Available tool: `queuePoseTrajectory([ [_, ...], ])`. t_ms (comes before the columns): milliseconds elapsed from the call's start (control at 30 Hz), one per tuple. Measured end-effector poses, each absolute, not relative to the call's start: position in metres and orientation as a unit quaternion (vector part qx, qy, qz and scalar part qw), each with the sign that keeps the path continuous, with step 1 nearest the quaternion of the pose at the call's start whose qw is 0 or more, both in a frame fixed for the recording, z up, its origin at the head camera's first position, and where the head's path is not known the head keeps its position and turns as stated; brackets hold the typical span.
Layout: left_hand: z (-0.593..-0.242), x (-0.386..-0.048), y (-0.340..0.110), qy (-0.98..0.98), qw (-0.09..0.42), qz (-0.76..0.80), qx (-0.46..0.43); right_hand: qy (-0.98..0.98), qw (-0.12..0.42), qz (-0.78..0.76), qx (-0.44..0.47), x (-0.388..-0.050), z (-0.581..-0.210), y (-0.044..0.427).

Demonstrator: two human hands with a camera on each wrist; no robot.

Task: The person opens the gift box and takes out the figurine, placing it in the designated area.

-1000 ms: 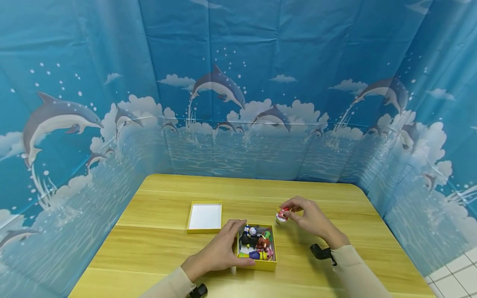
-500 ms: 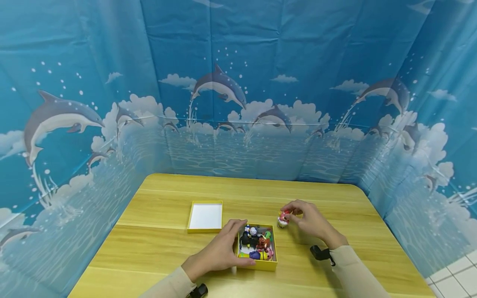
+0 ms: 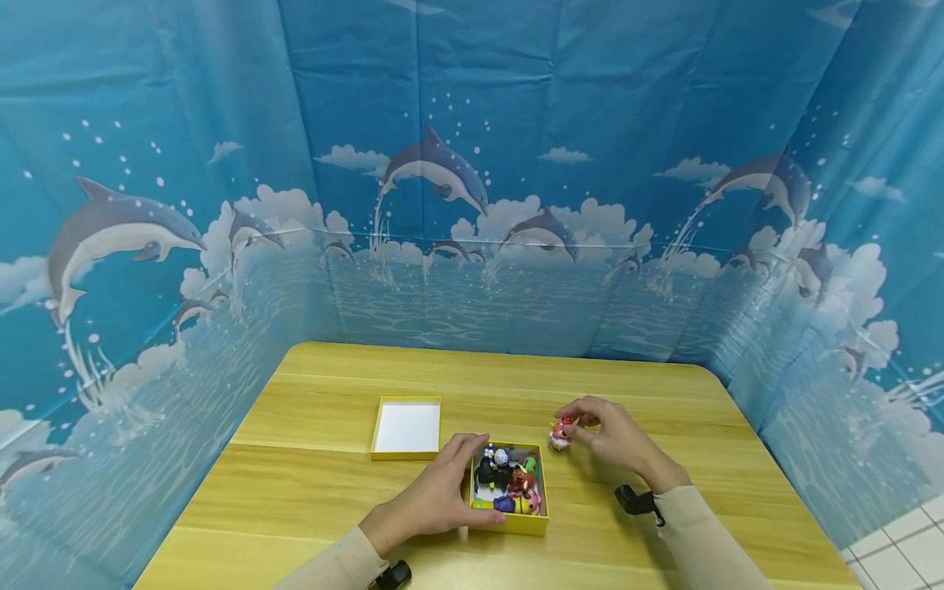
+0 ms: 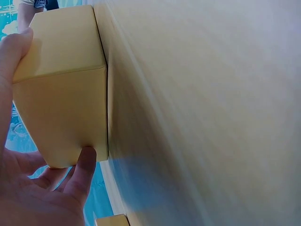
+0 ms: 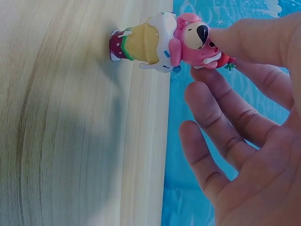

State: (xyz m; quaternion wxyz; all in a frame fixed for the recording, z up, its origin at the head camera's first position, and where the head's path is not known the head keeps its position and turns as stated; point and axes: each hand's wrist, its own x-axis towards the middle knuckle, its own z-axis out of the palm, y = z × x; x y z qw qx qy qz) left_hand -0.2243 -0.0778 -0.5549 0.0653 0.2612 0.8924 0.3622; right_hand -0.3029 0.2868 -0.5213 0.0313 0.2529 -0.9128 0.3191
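Note:
My right hand (image 3: 615, 434) pinches a small toy figurine (image 5: 197, 42) by its head between thumb and fingertips. Its pink character sits in an ice-cream cone with white icing and a red strawberry on top. The figurine is upright, its base at the wooden table right of the box; whether it bears its full weight there I cannot tell. My left hand (image 3: 435, 496) holds the yellow open box (image 3: 509, 528) from the left, thumb along the near side and fingers toward the far corner. Inside the box lie several toy figures (image 3: 519, 479), black, brown, green, purple and pink.
A yellow-rimmed lid (image 3: 406, 426) with a white inside lies on the table left of and beyond the box. The wooden table (image 3: 310, 483) ends at a blue dolphin-print curtain (image 3: 516, 303) behind and at both sides.
My right hand has lowered the figurine slightly toward the table, then kept almost still for the last half second. The left hand and the box stay in place.

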Motion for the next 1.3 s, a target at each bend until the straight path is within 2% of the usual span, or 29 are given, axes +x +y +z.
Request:
queuePoseTrajectory([
  [400, -0.556, -0.223, -0.078, 0.892, 0.068, 0.365, 0.260, -0.913, 0.035, 0.321, 0.249, -0.300, -0.521, 0.287],
  [1033, -0.557, -0.226, -0.077, 0.891, 0.068, 0.368, 0.257, -0.903, 0.107, 0.287, 0.303, -0.288, -0.501, 0.270],
  [1300, -0.555, -0.225, -0.078, 0.890, 0.073, 0.369, 0.257, -0.903, 0.095, 0.260, 0.328, -0.277, -0.487, 0.258],
])
